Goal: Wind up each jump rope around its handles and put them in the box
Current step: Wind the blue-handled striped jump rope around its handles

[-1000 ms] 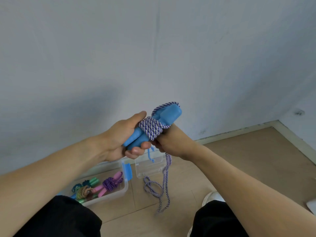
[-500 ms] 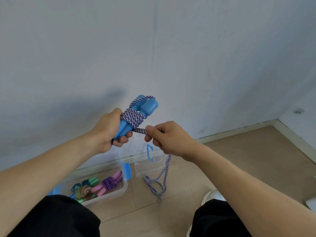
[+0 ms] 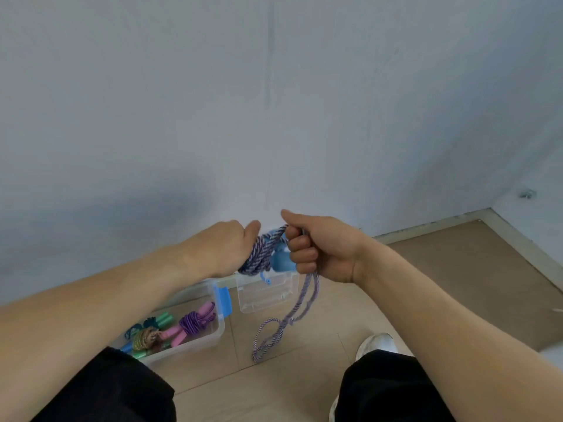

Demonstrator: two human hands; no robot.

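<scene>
- Blue handles (image 3: 281,261) sit at frame centre, mostly hidden between the two hands; only a blue end shows. Long axis looks to run lower left to upper right, partly a guess.
- Purple-white rope (image 3: 259,254) is coiled round them, coil touching both hands.
- Left hand (image 3: 227,246) grips the handle bundle from the left, fingers wrapped out of sight.
- Right hand (image 3: 316,245) is fisted on the free rope just right of the coil, so it's the nearer one for the next wrap.
- Loose tail (image 3: 283,324) hangs from the right fist down to the floor, lower centre; several turns left, I'd judge.
- Clear box (image 3: 210,339) is lower left, below the left forearm, already holding wound ropes. Lid (image 3: 265,296) lies just right of it.
</scene>
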